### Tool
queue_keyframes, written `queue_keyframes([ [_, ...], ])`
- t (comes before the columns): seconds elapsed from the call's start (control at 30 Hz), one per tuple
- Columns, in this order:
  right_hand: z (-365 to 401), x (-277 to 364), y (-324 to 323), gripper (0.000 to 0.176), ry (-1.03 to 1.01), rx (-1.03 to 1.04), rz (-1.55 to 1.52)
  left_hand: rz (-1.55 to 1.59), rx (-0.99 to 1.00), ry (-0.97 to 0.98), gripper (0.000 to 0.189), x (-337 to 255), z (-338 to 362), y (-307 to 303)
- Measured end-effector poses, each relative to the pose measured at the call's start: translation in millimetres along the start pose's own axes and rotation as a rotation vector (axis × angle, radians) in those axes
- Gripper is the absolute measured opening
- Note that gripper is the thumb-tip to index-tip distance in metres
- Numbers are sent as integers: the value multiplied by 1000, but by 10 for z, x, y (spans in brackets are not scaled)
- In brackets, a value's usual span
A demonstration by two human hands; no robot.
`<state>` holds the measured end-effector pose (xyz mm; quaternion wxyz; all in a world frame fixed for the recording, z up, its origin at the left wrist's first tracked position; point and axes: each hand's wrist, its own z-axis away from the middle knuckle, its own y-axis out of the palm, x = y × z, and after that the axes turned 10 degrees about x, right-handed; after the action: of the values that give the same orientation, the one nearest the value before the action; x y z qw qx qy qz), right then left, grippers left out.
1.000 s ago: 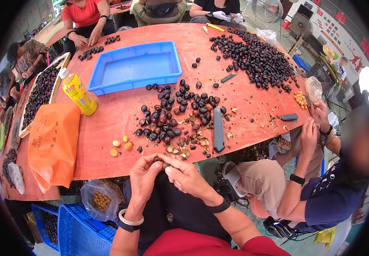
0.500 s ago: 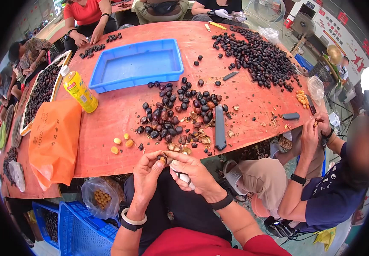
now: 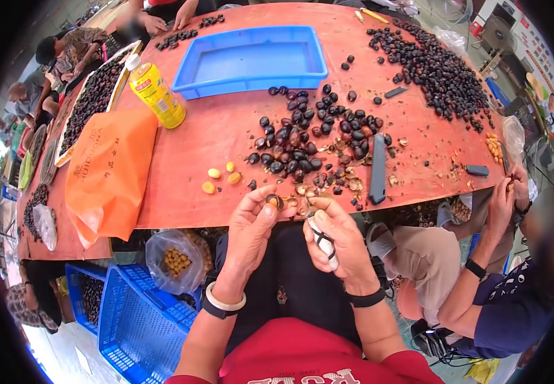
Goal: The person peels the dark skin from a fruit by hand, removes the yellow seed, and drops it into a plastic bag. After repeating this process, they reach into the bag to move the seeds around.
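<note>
My left hand point(image 3: 249, 232) pinches a dark-shelled nut point(image 3: 275, 202) between thumb and fingers, its yellow kernel showing through an opening in the shell. To its right, my right hand point(image 3: 348, 249) is closed around a small tool with a white wrapped handle point(image 3: 324, 240) crossed by black bands. The tool's tip, by the fingertips, is too small to make out. Both hands are just in front of the table's near edge, apart from each other. Beyond them lie a pile of dark nuts point(image 3: 296, 137), broken shell pieces point(image 3: 356, 184) and several peeled yellow kernels point(image 3: 233, 178).
On the red table point(image 3: 219, 121) stand a blue tray point(image 3: 251, 83), a yellow drink bottle point(image 3: 157, 93) and an orange bag point(image 3: 110, 173). A grey box-cutter-like object point(image 3: 378, 169) lies right of the nuts. Blue crates point(image 3: 139, 320) sit below left. A co-worker point(image 3: 507, 301) sits at right.
My hands have moved apart; before, they met at the nut. The nut stays in my left hand and the white-handled tool in my right. The camera view has shifted.
</note>
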<state>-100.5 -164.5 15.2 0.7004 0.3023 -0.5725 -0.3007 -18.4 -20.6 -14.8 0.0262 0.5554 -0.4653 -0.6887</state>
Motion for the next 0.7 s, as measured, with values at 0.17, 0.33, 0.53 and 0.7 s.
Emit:
queue_keyframes([
  [0.17, 20, 27, 71, 48, -2, 6, 234, 0, 2, -55, 29, -37, 5, 29],
  [0.33, 21, 35, 158, 49, 44, 5, 331, -44, 11, -53, 28, 11, 6, -3],
  [0.53, 7, 3, 151, 51, 61, 43, 394, -17, 24, -36, 23, 25, 0, -13],
  [0.7, 25, 28, 179, 50, 82, 49, 476, -63, 2, -38, 22, 43, 2, -32],
])
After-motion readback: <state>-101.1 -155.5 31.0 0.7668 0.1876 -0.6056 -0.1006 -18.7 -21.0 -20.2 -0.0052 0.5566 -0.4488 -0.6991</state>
